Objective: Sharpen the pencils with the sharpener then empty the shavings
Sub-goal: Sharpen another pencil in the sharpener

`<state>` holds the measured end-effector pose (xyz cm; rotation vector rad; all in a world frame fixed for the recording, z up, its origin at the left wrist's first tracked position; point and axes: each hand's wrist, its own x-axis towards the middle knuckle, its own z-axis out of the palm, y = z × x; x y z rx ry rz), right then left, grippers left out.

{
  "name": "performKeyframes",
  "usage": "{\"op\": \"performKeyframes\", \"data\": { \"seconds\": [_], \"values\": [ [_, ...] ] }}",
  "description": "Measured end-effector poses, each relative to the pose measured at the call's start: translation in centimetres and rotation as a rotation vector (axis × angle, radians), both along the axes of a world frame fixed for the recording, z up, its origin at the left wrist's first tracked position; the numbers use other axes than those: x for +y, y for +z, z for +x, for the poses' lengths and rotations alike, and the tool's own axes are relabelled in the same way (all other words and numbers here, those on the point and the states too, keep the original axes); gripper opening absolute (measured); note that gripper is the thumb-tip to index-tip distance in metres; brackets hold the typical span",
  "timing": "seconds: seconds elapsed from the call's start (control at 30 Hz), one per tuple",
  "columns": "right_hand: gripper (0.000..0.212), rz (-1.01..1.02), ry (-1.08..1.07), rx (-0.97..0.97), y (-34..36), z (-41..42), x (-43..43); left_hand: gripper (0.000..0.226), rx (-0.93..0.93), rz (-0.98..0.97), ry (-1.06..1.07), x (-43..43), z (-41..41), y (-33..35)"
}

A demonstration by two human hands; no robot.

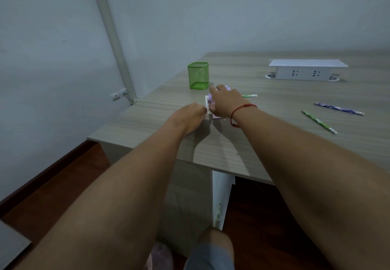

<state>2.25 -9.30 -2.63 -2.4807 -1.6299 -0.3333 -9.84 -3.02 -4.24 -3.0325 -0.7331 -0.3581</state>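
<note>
**Both hands at the sharpener near the surface's left edge**

No brand name or readable writing shows on any item; the two pencils at the right carry only printed patterns, too small to make out.

The sharpener [211,100] is a small purple and white body that stands on the wooden surface [274,143], just in front of the green mesh pencil holder [198,75]. The right hand [226,100] lies over the top of it, and its fingers curl down around the body and hold it, so most of the sharpener is hidden. A red string bracelet [242,111] sits on this wrist.

The left hand [187,117] rests on the surface just beside the sharpener, on its left side. Its fingers [201,110] are pinched closed and touch a white part [207,104] at the sharpener's left end. This part is perhaps a drawer or a handle; the view is too blurred to tell which.

A green pencil [250,95] sticks out behind the right wrist, and I cannot tell if its far end is inside the sharpener. Two more pencils lie well apart to the right: a green one [318,122] and a purple one [338,109]. A white socket box [306,70] stands at the back of the surface.
</note>
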Motion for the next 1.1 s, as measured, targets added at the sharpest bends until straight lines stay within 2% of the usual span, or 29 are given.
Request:
{"op": "performKeyframes", "data": {
  "seconds": [0.37,0.67,0.9,1.1],
  "values": [
    [0.044,0.005,0.063,-0.007,0.2,0.9,0.0,0.033,0.112,0.022,0.033,3.5,2.8,-1.0],
    [0.047,-0.037,0.027,-0.048,0.3,0.8,0.1,0.024,0.197,0.398,0.025,5.2,4.1,1.8],
    [0.044,-0.033,-0.017,0.022,0.7,0.7,0.4,0.032,0.041,0.475,-0.006,5.5,4.1,3.6],
    [0.043,-0.026,-0.052,0.066,1.2,0.3,0.5,0.029,-0.050,0.426,0.017,4.0,3.1,3.6]
  ]
}}
